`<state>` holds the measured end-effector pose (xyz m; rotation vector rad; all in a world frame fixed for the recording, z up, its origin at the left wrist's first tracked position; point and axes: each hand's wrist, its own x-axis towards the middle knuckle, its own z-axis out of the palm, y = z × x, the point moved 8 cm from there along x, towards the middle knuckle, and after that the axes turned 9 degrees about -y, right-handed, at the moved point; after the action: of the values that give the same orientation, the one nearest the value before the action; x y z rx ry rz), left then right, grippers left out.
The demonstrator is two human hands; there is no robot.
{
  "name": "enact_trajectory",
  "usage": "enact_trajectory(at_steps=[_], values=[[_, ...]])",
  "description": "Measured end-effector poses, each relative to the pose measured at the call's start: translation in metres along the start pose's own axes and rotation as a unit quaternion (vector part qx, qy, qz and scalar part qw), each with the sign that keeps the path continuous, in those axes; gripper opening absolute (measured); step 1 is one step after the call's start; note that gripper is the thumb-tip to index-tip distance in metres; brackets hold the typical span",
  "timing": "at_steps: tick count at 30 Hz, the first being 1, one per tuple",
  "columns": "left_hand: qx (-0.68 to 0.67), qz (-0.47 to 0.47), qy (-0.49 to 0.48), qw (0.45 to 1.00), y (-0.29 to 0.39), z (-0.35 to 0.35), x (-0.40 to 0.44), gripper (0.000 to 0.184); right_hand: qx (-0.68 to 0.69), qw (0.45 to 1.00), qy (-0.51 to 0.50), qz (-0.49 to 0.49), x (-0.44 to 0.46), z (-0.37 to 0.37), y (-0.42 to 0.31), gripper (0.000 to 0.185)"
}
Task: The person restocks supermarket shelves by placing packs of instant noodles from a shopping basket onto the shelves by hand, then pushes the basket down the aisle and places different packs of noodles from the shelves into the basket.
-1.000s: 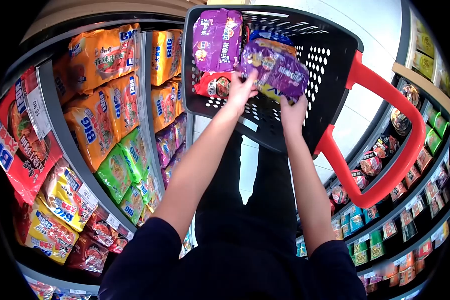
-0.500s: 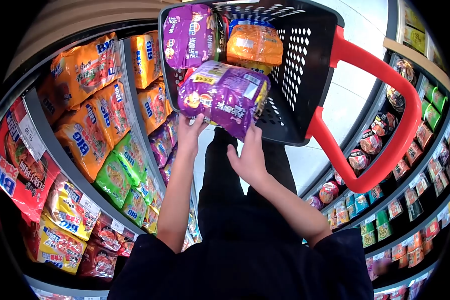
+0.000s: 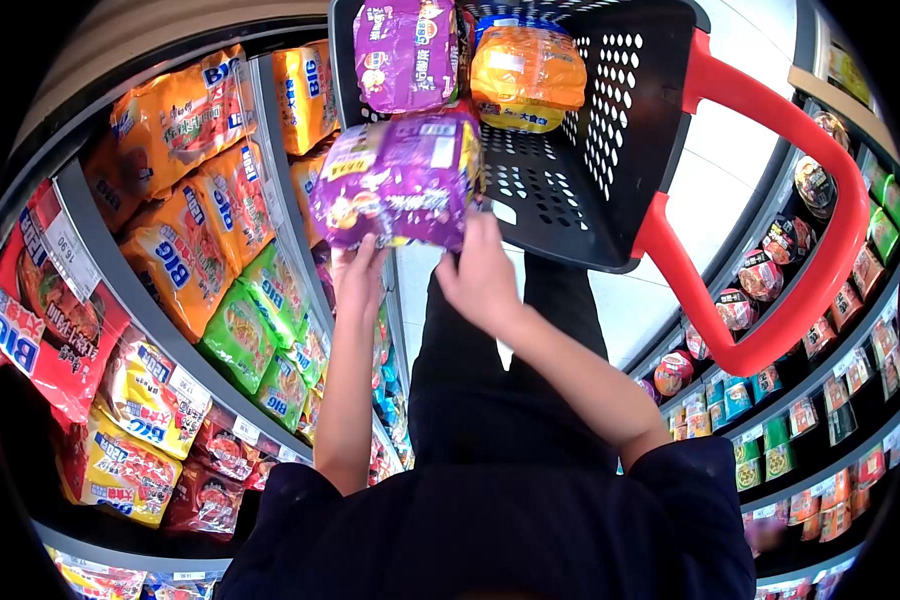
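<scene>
One purple noodle pack [image 3: 400, 180]: left hand [image 3: 358, 275] and right hand [image 3: 487, 277] grasp its lower edge
Shopping basket [image 3: 655, 150]: upper centre

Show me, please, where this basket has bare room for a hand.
Bare room lies between the orange noodle pack, the perforated wall by the red handle and the near rim. The handle's loop is open. The left is crowded: one purple noodle pack inside, another at the near corner by the left hand and right hand.

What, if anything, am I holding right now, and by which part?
The nearer purple packet, by its near edge: left hand below the middle, right hand at the right corner.
</scene>
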<state>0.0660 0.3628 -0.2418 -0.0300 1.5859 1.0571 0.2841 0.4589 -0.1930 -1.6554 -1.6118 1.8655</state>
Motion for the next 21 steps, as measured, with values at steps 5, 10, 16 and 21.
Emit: enact_trajectory(at_steps=[5, 10, 16, 21], values=[[0.077, -0.003, -0.045, 0.996, -0.002, 0.039, 0.032, 0.029, 0.02, 0.995, 0.008, 0.1, 0.025, -0.028, 0.06, 0.035], [-0.038, -0.004, 0.026, 0.999, -0.049, 0.022, 0.065, 0.033, -0.052, 0.991, -0.098, 0.075, 0.057, -0.016, 0.044, 0.045], [0.092, 0.123, 0.131, 0.979, -0.027, -0.009, 0.065, 0.056, 0.128, 0.975, -0.183, -0.007, 0.098, 0.009, 0.071, 0.042], [0.572, 0.364, 0.026, 0.734, 0.049, 0.079, 0.025, 0.059, -0.009, 0.982, 0.016, 0.186, 0.177, -0.06, 0.159, 0.021]])
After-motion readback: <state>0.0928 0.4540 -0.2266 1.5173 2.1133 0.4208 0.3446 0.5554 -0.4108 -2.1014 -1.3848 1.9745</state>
